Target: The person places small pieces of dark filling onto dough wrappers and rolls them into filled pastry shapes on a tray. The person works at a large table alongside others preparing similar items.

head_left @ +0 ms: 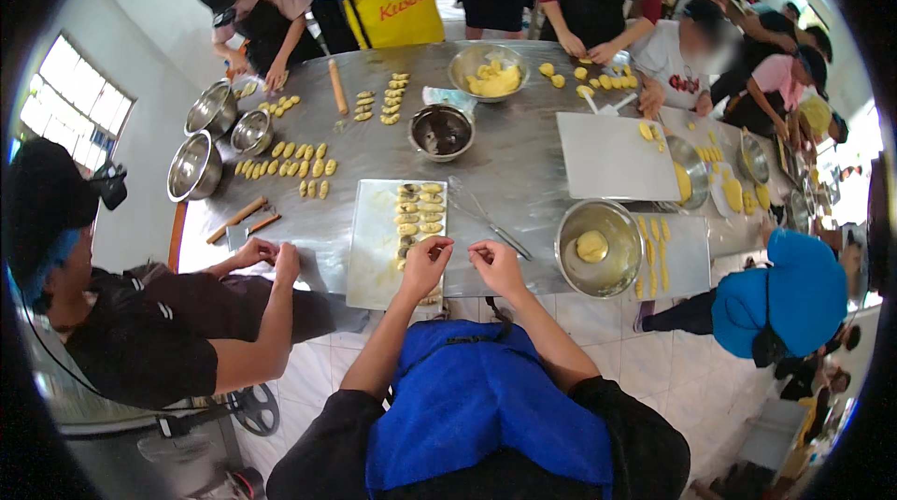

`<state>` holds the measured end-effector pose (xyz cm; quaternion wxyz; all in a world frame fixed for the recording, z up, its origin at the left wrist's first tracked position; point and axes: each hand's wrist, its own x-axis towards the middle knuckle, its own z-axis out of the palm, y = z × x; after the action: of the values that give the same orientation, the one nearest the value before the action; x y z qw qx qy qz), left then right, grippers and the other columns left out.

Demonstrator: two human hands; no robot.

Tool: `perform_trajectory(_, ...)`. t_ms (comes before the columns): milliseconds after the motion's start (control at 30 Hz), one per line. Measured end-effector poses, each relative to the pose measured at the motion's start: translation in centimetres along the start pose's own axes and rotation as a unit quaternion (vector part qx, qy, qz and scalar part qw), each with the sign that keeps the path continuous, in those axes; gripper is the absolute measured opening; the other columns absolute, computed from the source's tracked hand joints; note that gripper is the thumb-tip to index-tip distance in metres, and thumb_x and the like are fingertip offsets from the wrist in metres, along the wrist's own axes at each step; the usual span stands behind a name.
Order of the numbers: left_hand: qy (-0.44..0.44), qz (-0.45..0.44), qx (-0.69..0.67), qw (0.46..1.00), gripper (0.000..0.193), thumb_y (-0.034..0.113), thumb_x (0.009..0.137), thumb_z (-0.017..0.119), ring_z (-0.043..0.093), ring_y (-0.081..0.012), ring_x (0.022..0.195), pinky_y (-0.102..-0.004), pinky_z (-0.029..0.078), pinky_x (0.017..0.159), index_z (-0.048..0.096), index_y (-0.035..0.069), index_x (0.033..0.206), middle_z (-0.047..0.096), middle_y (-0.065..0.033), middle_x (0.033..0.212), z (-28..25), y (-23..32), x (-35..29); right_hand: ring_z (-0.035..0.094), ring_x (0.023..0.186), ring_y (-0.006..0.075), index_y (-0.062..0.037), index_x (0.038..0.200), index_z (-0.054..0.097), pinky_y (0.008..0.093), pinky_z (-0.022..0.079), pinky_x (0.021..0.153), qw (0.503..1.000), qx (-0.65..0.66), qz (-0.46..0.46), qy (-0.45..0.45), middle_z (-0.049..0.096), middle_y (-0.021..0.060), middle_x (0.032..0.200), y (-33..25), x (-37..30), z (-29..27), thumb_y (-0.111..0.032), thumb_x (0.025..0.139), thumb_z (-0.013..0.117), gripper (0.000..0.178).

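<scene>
My left hand (428,262) is raised over the right side of a pale tray (371,252), its fingertips pinched together. Just to its right, my right hand (496,266) is pinched too, at the near edge of the steel table. A small gap separates the two hands, and anything between the fingertips is too small to make out. Rows of small yellow dough pieces (431,200), some with dark marks, lie on the tray; my left hand and forearm hide part of them. Beyond my right hand lies a wire whisk (495,224).
A bowl of dark filling (441,134) stands mid-table. To the right are a steel bowl with a dough ball (591,246), dough strips (652,252) and a white board (612,156). A rolling pin (337,87) lies farther back. Co-workers surround the table, one close at my left.
</scene>
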<state>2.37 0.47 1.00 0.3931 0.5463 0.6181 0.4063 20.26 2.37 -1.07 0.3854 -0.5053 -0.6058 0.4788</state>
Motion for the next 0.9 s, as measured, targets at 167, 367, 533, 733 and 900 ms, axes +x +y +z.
perform_trajectory(167, 0.045, 0.021, -0.051, 0.997, 0.014, 0.010, 0.088, 0.064, 0.058, -0.0089, 0.062, -0.0269, 0.047, 0.056, 0.068, -0.001, 0.097, 0.064, -0.0045, 0.070, -3.1, -3.4, 0.2, 0.062, 0.062, 0.0128, 0.0000, 0.093, 0.069, 0.0268, 0.050, 0.059, 1.000, -0.003, -0.006, -0.028, 0.069, 0.0098, 0.076, -1.7, 1.4, 3.7, -0.010, 0.084, 0.066, 0.014)
perform_trajectory(367, 0.048, -0.042, -0.060, 0.996, 0.020, 0.016, 0.090, 0.063, 0.059, -0.0096, 0.056, -0.0263, 0.046, 0.053, 0.068, -0.003, 0.095, 0.064, -0.0058, 0.063, -7.0, -2.7, 0.3, 0.063, 0.068, 0.0089, 0.0036, 0.094, 0.068, 0.0231, 0.049, 0.060, 0.999, -0.009, 0.016, -0.048, 0.069, 0.0070, 0.076, -2.0, 2.6, 7.5, -0.008, 0.088, 0.064, 0.013)
perform_trajectory(533, 0.036, -0.055, -0.079, 0.995, 0.021, 0.016, 0.090, 0.064, 0.060, -0.0100, 0.055, -0.0249, 0.047, 0.052, 0.068, -0.004, 0.094, 0.066, -0.0083, 0.065, -8.9, -4.1, 0.3, 0.054, 0.056, 0.0079, 0.0026, 0.089, 0.068, 0.0257, 0.043, 0.052, 0.999, -0.024, 0.005, -0.023, 0.063, 0.0059, 0.063, -2.1, 3.2, 10.2, -0.015, 0.087, 0.066, 0.017)
perform_trajectory(733, 0.005, -0.006, -0.122, 0.993, 0.023, 0.016, 0.090, 0.064, 0.064, -0.0109, 0.062, -0.0246, 0.050, 0.058, 0.067, -0.005, 0.097, 0.068, -0.0088, 0.072, -9.6, -6.6, 0.2, 0.055, 0.055, 0.0109, 0.0032, 0.086, 0.067, 0.0282, 0.043, 0.052, 0.998, -0.038, 0.028, -0.033, 0.062, 0.0079, 0.062, -2.1, 2.9, 12.2, -0.017, 0.089, 0.063, 0.021)
perform_trajectory(900, -0.009, -0.073, -0.051, 0.996, 0.024, 0.018, 0.091, 0.063, 0.063, -0.0111, 0.057, -0.0262, 0.048, 0.052, 0.068, -0.005, 0.087, 0.067, -0.0101, 0.066, -10.3, -5.8, 1.2, 0.058, 0.056, 0.0168, 0.0028, 0.083, 0.066, 0.0316, 0.045, 0.055, 0.999, -0.054, 0.008, 0.000, 0.062, 0.0113, 0.063, -2.5, 2.8, 12.2, -0.019, 0.090, 0.061, 0.024)
